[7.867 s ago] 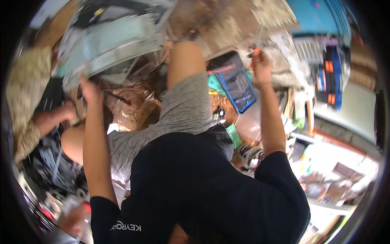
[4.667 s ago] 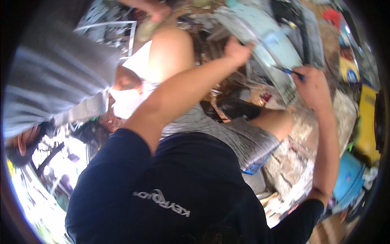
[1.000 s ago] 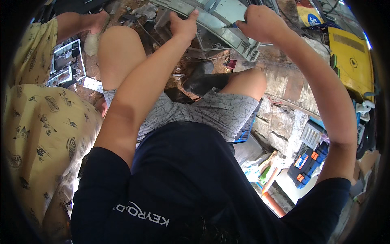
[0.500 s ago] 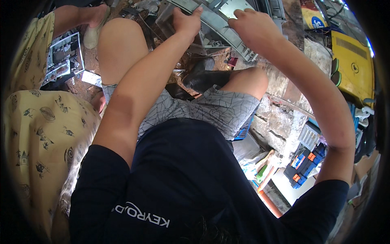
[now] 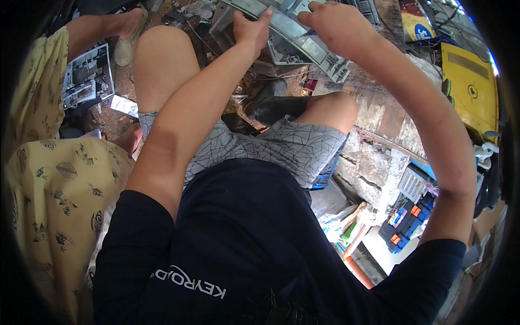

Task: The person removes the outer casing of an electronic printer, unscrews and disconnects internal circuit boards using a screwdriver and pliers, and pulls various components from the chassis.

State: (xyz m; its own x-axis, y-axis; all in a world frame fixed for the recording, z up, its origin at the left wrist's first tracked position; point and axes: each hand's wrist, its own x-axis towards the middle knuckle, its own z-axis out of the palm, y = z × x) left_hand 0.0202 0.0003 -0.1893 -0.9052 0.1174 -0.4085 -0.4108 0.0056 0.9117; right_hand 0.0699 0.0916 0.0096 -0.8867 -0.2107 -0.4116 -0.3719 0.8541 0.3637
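A grey machine casing (image 5: 295, 33) with ribs, slots and an open frame lies tilted at the top of the view, ahead of my knees. My left hand (image 5: 252, 31) is closed on its near left edge, the thumb pointing up along the top. My right hand (image 5: 338, 28) is over the casing's right part, its fingers curled together in a pinch. What those fingers hold, if anything, is hidden. The casing's far side runs out of the picture.
At left sits another person in patterned yellow cloth (image 5: 65, 189). A metal frame with parts (image 5: 89, 76) lies beside that person's foot. A yellow machine (image 5: 470, 89) stands at right, with a dark blue and orange toolbox (image 5: 406, 222) below it. Worn boards (image 5: 379, 105) flank my right knee.
My right hand has shifted slightly up and left over the casing. The casing has moved a little to the right and down. My left hand keeps its hold.
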